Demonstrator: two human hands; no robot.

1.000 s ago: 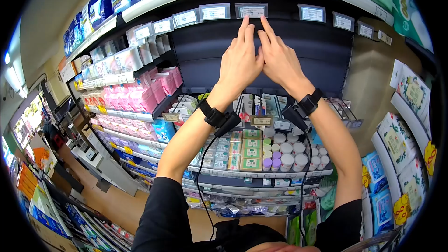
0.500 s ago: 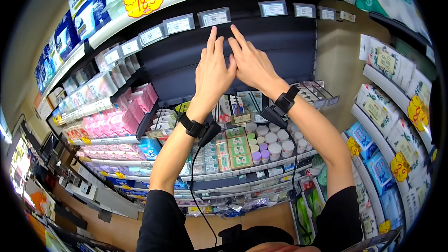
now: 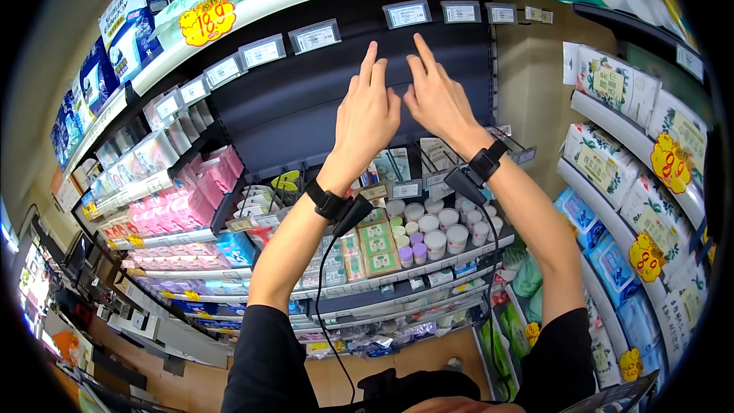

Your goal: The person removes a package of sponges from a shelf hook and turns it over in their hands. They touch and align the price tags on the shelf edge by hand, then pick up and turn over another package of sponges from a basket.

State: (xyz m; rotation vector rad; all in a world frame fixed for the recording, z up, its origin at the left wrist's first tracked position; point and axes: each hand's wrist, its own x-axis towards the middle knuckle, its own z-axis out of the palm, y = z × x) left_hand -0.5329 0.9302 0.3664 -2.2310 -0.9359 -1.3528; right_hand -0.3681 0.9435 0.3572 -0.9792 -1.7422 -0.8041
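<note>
My left hand (image 3: 368, 113) is raised in front of the dark back panel (image 3: 283, 99) of the shelf, fingers stretched upward and nothing in them. Beside it, a small gap away, my right hand (image 3: 441, 101) also holds nothing, its index finger extended up and the other fingers partly bent. Both fingertips are nearest to the row of price tags, below one tag (image 3: 315, 36) on the left and another tag (image 3: 407, 14) on the right. Each wrist wears a black strap, the left strap (image 3: 326, 200) and the right strap (image 3: 485, 162), with a cable running down.
White-lidded jars (image 3: 436, 242) and green-labelled boxes (image 3: 378, 245) stand on the shelf below. Pink packs (image 3: 183, 205) fill shelves at left. Tissue packs (image 3: 604, 157) line the right-hand shelves. A yellow price sign (image 3: 208, 20) hangs on the upper shelf edge (image 3: 267, 6).
My hands, which met at the thumbs before, have moved apart, the right one shifting further right. The shelves have slid left in view.
</note>
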